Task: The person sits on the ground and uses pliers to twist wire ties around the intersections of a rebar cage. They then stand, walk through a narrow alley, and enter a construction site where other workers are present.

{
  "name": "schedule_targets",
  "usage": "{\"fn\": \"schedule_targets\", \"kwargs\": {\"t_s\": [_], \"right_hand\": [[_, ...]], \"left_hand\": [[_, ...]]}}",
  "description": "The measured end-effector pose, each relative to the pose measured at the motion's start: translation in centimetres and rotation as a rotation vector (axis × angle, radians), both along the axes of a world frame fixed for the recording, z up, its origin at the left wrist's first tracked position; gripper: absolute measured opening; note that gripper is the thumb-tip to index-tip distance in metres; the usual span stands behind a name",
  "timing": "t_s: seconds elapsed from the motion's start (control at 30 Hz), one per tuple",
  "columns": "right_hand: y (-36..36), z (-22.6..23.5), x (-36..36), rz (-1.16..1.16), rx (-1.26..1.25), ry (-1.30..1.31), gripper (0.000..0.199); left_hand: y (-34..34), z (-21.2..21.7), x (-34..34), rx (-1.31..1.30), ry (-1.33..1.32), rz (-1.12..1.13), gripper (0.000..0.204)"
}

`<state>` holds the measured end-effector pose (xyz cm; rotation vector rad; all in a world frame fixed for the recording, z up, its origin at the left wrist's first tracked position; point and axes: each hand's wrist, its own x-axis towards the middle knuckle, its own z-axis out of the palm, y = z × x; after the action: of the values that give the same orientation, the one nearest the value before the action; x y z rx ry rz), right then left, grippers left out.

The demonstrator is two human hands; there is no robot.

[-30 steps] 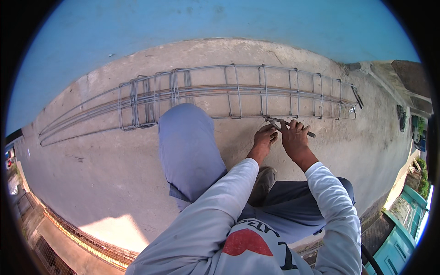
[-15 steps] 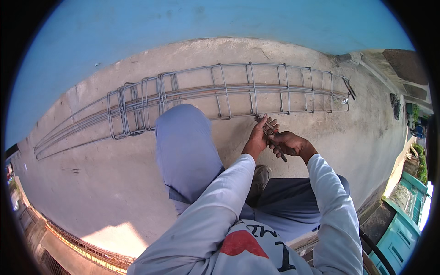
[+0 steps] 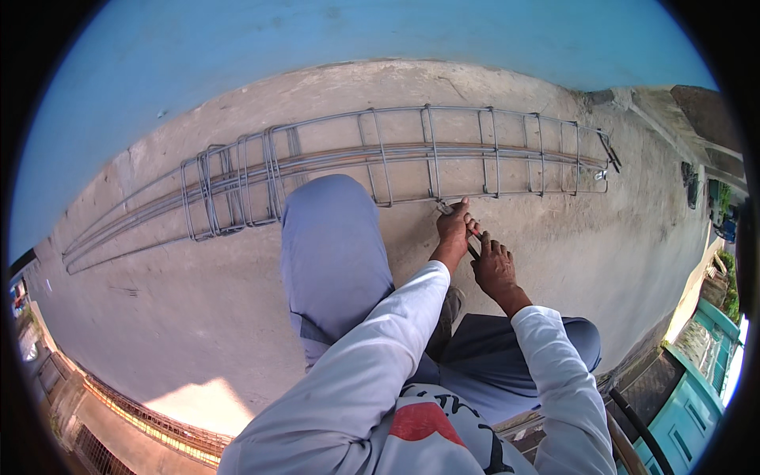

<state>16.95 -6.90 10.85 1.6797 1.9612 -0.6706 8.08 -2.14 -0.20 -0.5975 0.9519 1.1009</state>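
A long steel rebar cage point(image 3: 497, 150), made of lengthwise bars and square stirrups, lies across the concrete in front of me. My left hand point(image 3: 454, 232) is closed around dark pincers point(image 3: 445, 208), their head close to the cage's near bar, between two stirrups. Part of a handle with a reddish patch shows below that hand. Beside it, to the right and nearer me, my right hand point(image 3: 495, 271) has its fingers stretched out and apart, close to the handle's end. Whether the fingertips touch the handle cannot be made out.
Several loose stirrups point(image 3: 229, 190) are bunched on the cage's left part. My bent left knee point(image 3: 336, 229) rises close to its near bar. A blue wall point(image 3: 380, 32) runs along the far side of the concrete floor point(image 3: 182, 317). A turquoise gate point(image 3: 689, 404) stands at right.
My right hand has loosened from the tool and turned, its fingers now extended. The left hand keeps hold of the pincers, turned slightly by the near bar. My view has shifted a little.
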Motion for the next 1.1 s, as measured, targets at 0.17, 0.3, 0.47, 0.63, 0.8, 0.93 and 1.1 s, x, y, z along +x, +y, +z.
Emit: {"fn": "schedule_targets", "kwargs": {"t_s": [0.17,0.3,0.47,0.63,0.8,0.93,1.1], "right_hand": [[-1.9,-4.6,0.8,-0.016,0.217,-0.037,0.059],[0.4,-3.4,1.2,-0.051,0.133,0.143,0.024],[4.8,-0.3,2.2,-0.617,-0.706,0.602,0.025],[7.0,2.8,0.8,-0.983,-0.966,0.698,0.027],[10.4,5.1,0.7,-0.379,-0.470,0.149,0.045],[9.2,10.4,-4.3,0.152,0.008,-0.117,0.048],[8.6,6.9,-2.9,0.450,0.252,-0.463,0.029]], "left_hand": [[0.0,-0.8,0.7,-0.032,0.059,0.012,0.026],[0.7,-0.1,0.3,-0.141,0.136,-0.067,0.028],[-0.7,2.3,-2.1,0.018,-0.113,-0.112,0.026],[-0.2,0.9,-2.4,0.171,-0.382,0.064,0.025],[1.8,1.5,-1.2,0.022,-0.442,0.234,0.035],[3.6,1.9,-1.8,-0.171,-0.449,0.341,0.031],[5.4,2.8,-0.7,-0.294,-0.460,0.374,0.028]]}}
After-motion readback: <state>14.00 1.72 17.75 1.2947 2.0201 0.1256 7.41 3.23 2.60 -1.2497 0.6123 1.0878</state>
